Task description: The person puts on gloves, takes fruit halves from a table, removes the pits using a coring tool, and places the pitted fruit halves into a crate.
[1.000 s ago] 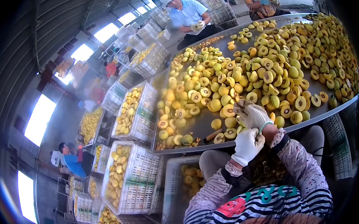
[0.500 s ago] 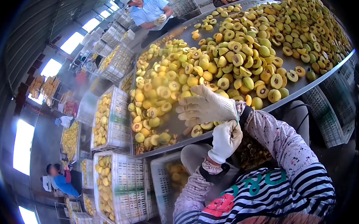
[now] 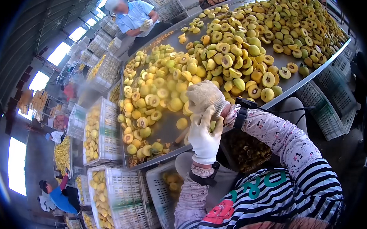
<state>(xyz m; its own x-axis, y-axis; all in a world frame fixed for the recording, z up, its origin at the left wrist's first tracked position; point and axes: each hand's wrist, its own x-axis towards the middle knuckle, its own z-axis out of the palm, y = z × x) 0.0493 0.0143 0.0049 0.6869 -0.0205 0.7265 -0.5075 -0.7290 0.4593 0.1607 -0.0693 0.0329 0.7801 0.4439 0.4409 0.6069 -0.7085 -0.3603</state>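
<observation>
My right hand [image 3: 204,97], in a soiled beige glove, is curled closed above the near edge of the metal table [image 3: 289,92]; nothing shows in it. Just below, my left hand [image 3: 206,138], in a white glove, has its fingers closed on the right glove's cuff [image 3: 220,108] at the wrist. Halved yellow-green fruit [image 3: 235,63] with brown centres is heaped beyond both hands. A wooden handle [image 3: 181,136] lies on the table left of my left hand, partly hidden by it.
White crates of fruit [image 3: 124,198] stand left of the table, and other crates [image 3: 329,110] are at the right. A container of dark scraps [image 3: 249,152] sits below the table edge. Across the table is a co-worker in a light blue shirt [image 3: 134,16]; another person [image 3: 63,197] is at lower left.
My right hand was spread flat half a second ago and is now curled. My left fingers remain at its cuff. The view has shifted, so the table and crates appear farther left.
</observation>
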